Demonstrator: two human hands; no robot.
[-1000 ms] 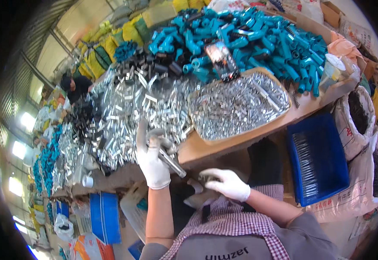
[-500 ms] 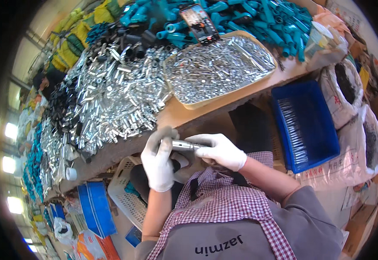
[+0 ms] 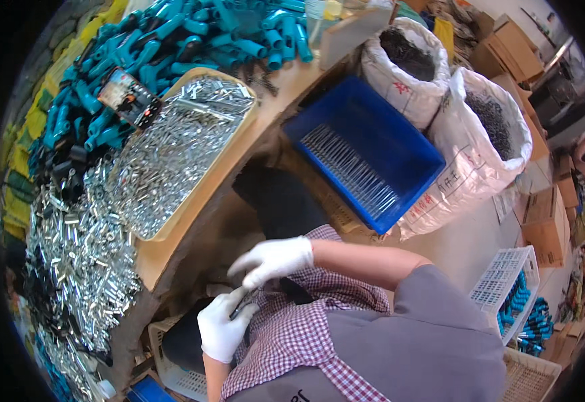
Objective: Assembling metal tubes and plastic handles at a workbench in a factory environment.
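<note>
Along the left edge of the wooden surface [image 3: 172, 248] a loose heap of short silver metal tubes [image 3: 78, 248] spreads toward its near end, with a few black parts mixed in at the far side of the heap. Just right of it, a shallow tan tray [image 3: 232, 144] lies against the surface's near edge, filled with smaller shiny metal pieces. Behind the tray, toward the far left corner, teal plastic handles [image 3: 172, 33] are piled high, and a small dark printed card [image 3: 128, 97] rests on them. Below the surface's near edge, over the lap of a checked apron, the left hand [image 3: 222, 328] in a white glove has its grip clenched around a thin dark metal part [image 3: 244, 305], whose upper end pokes out between the fingers. The right hand [image 3: 276, 260], also gloved in white, is just above and right of it, fingers spread and curved, grip released, fingertips close to the part; whether they touch it cannot be told. Right of the surface a blue plastic crate [image 3: 426, 157] holds a row of thin metal rods. Farther right stand two open white sacks [image 3: 453, 134] of dark small parts, with cardboard boxes [image 3: 547, 221] and a white basket [image 3: 507, 281] beyond.
</note>
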